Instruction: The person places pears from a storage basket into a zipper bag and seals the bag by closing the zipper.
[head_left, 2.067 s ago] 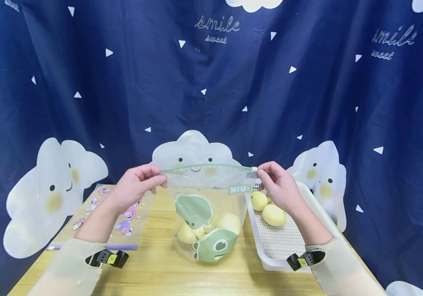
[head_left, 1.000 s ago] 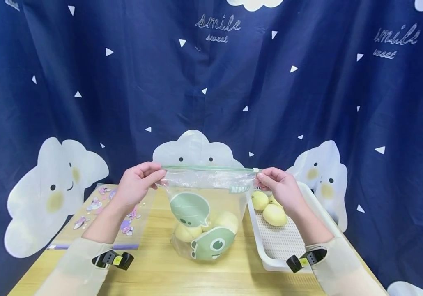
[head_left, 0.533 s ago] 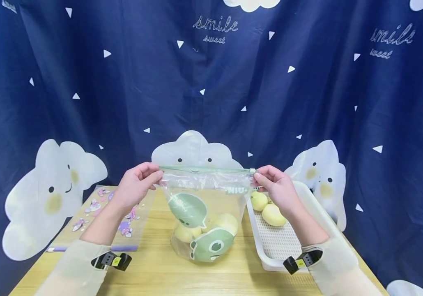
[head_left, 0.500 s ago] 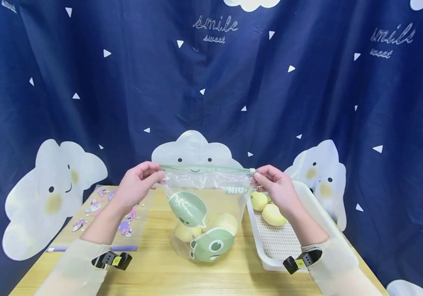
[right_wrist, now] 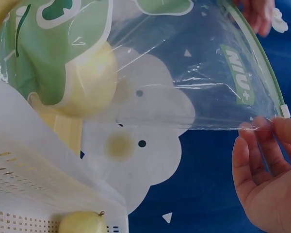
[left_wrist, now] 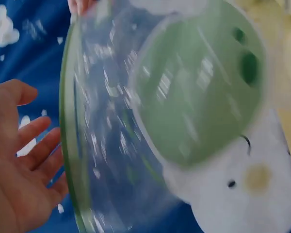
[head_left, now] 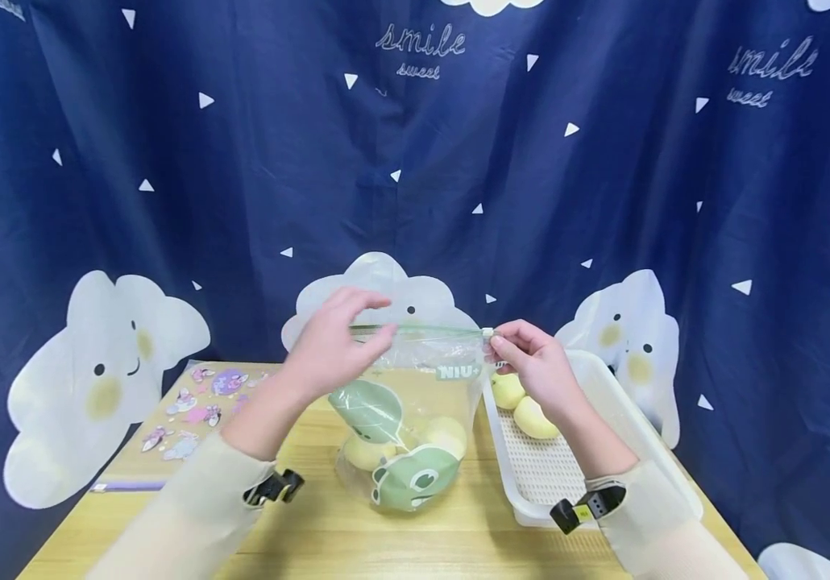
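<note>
Your left hand [head_left: 331,346] has quit its corner of the clear plastic bag with green prints [head_left: 415,407], shifting inward, fingers apart, contact unclear; your right hand [head_left: 534,362] pinches the other corner beside the small white slider [head_left: 487,332], so probably the main hold; bag below both hands, yellow round fruit [head_left: 446,435] low inside.

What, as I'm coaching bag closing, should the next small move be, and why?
Probably bring the left hand across to the slider: that hand is open, holding nothing, while the right hand pinches the bag beside the slider.
</note>
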`<state>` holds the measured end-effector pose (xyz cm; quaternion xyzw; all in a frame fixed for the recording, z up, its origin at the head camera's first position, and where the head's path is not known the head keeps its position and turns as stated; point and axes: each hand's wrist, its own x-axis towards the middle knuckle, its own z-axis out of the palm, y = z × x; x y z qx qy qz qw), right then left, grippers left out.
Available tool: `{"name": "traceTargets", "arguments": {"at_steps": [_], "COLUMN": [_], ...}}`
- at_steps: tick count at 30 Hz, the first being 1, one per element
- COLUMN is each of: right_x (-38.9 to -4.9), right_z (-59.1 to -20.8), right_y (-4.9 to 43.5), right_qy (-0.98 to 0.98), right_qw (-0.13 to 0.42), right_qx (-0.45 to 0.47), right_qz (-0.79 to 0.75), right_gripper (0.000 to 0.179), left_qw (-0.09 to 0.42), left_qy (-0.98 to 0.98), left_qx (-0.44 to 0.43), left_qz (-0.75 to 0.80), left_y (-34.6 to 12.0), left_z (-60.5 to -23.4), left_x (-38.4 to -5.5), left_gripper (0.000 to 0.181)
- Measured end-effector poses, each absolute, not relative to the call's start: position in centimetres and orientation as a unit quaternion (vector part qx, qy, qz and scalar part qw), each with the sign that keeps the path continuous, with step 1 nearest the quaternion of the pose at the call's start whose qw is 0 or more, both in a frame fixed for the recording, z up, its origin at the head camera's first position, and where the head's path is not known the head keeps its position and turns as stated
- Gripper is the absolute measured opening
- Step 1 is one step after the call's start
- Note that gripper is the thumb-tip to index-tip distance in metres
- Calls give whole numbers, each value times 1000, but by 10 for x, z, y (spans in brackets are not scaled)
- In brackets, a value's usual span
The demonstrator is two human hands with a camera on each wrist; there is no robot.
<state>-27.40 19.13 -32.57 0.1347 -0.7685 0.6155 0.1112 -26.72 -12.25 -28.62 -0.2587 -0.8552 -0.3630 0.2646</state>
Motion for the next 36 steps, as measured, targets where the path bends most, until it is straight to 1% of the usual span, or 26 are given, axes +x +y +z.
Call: {"name": "traceTargets", "arguments": {"at_steps": [4,8,15,19,27,36], "right_x": [-273,-272,-271,-270,-269,-271], "right_z": [-325,-326,-325,-325,-324,-326], "right_y": [191,190,188,187,188,192], "right_qy": [-771,-772,-772,-774,-776,-778], "right_qw": [109,109,110,109,112,120], "right_qx": [131,132,146,149,153,136], "right_qz": [614,613,609,606,602,602], "right_gripper": [21,21,20,20,18,19], "left_qw": [221,186,146,133,132,136], "left_qy": [-859,-866,-889,-894,-893,-891], "left_qx": [-296,-315,-307,-299,-292,-292], "left_qz": [-353,-342,-305,-307,-316,-319], "left_y": [-85,-52,-22,-17,-17,-41], "left_z": [-276,-271,-269,-272,-275,-274], "left_x": [-271,-276,-277,-278,-279,-280], "left_gripper": [34,30,25,18,10,6]}}
